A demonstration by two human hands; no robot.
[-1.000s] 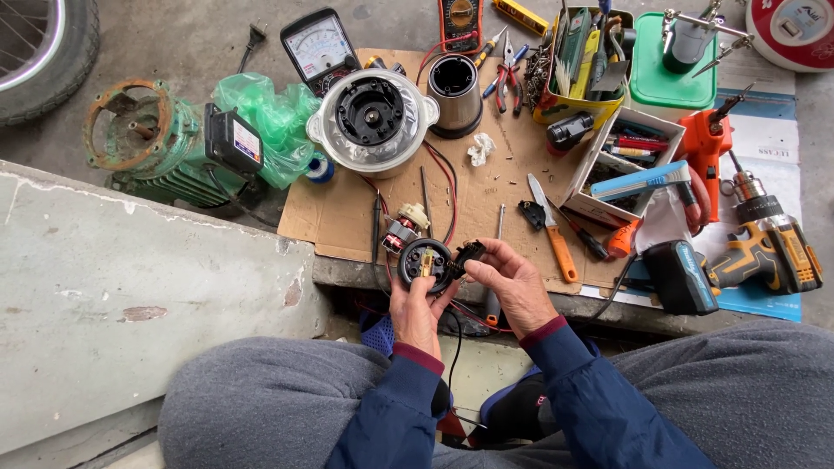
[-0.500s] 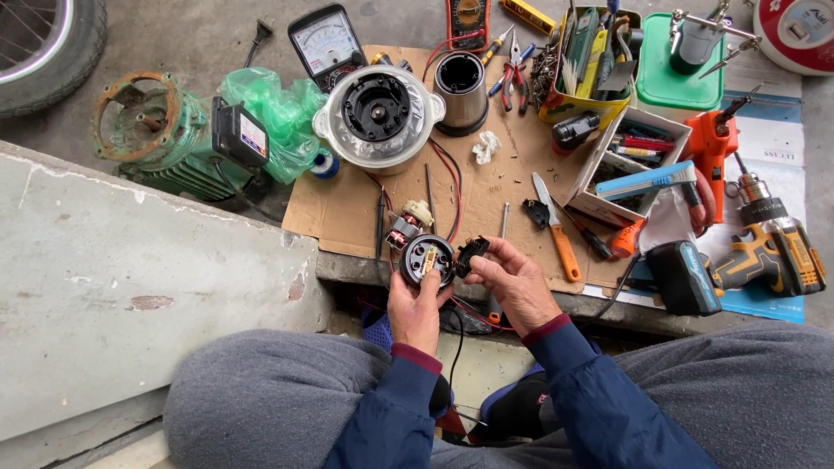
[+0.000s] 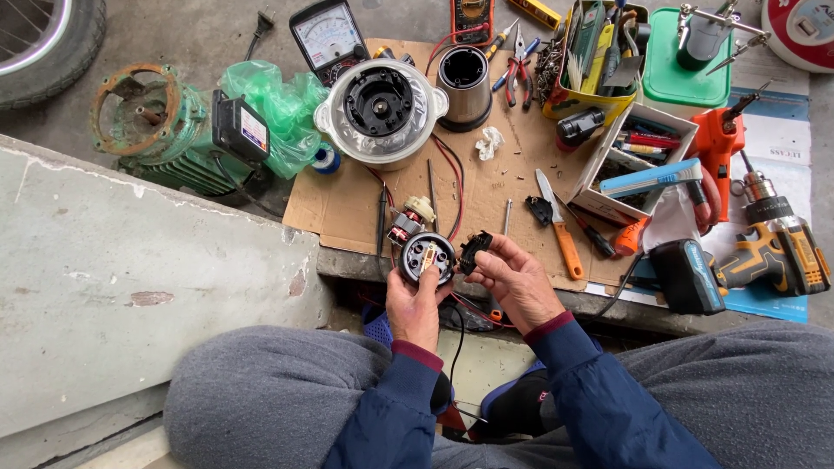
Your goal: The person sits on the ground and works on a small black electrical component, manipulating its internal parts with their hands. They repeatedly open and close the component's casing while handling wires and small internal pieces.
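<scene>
Both forearms, in dark blue sleeves with red cuffs, reach forward over the grey-trousered knees. The left hand [image 3: 415, 302] is cupped with its fingers curled upward; the right hand [image 3: 514, 280] pinches with thumb and fingertips, close beside it.

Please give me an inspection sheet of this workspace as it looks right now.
Surface: cardboard sheet laid on a concrete ledge.
Job's things: round black switch part and small black part.
Clutter: blender base, metal cup, orange-handled knife, cordless drill, tool boxes.
Grippers: left hand holds the round part; right hand holds the small part.
Cables: red and black wires run to the round part.
Surroundings: green motor, tyre, analogue meter.
</scene>
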